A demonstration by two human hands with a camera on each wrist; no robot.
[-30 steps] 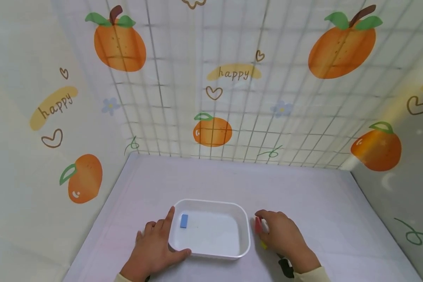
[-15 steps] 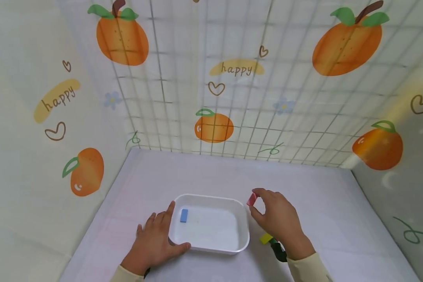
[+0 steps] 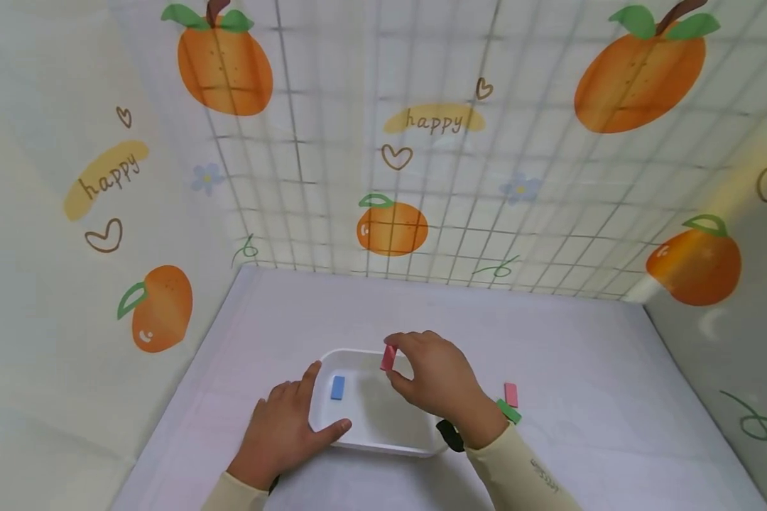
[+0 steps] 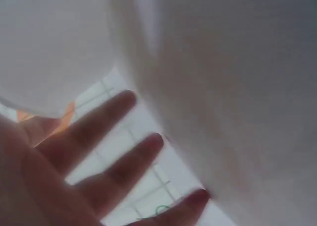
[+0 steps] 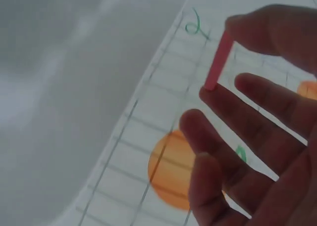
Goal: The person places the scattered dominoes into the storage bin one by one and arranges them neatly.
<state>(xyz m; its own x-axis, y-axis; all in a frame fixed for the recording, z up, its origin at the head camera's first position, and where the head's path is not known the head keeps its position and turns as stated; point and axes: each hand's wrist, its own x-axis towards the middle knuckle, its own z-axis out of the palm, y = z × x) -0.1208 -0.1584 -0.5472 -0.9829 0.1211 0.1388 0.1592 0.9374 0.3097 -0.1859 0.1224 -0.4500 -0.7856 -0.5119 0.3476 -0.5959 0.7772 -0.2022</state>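
A white tray (image 3: pixel 386 426) stands on the pale tabletop, a small flat blue block (image 3: pixel 337 387) lying in its left part. My left hand (image 3: pixel 281 429) rests at the tray's left side, index finger along the rim and thumb at the near edge, fingers spread and fairly straight. Above the tray's far right part, my right hand (image 3: pixel 439 375) pinches a small red-pink block (image 3: pixel 389 358) between thumb and index fingertip. In the right wrist view that block (image 5: pixel 219 60) is seen edge-on, with the other fingers loosely extended below it. The right hand covers part of the tray.
Right of the tray lie a pink block (image 3: pixel 511 394) and a green block (image 3: pixel 508 411), partly behind the right forearm. A printed curtain with oranges (image 3: pixel 392 228) surrounds the table at the back and sides. A black strap (image 3: pixel 450 435) is on the right wrist.
The right hand lifted the red-pink block from the table right of the tray and carried it left, over the tray. The left hand stays at the tray's left side.
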